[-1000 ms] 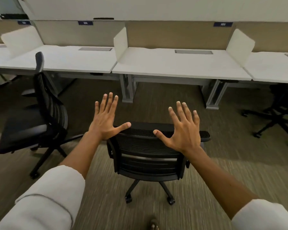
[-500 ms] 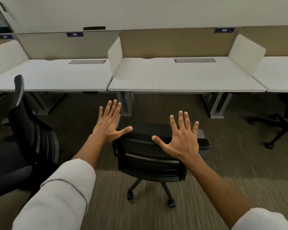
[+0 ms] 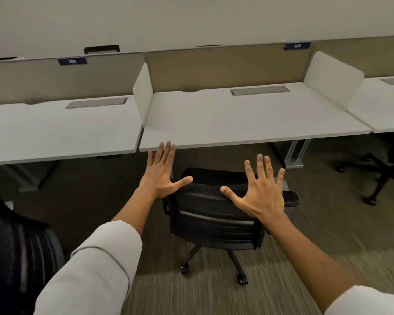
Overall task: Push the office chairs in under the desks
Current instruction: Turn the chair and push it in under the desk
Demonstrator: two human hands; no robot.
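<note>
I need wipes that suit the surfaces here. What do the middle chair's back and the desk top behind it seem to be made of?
Chair back: seemingly black plastic frame, matte with a dull sheen, and perforated mesh along the top edge. Desk top: smooth pale grey-white, matte, thin-edged, probably laminate board, though the look leaves that open.

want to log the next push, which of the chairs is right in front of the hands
The middle chair, its back facing the person, before the middle desk. The others sit off at the far left and far right.
</note>
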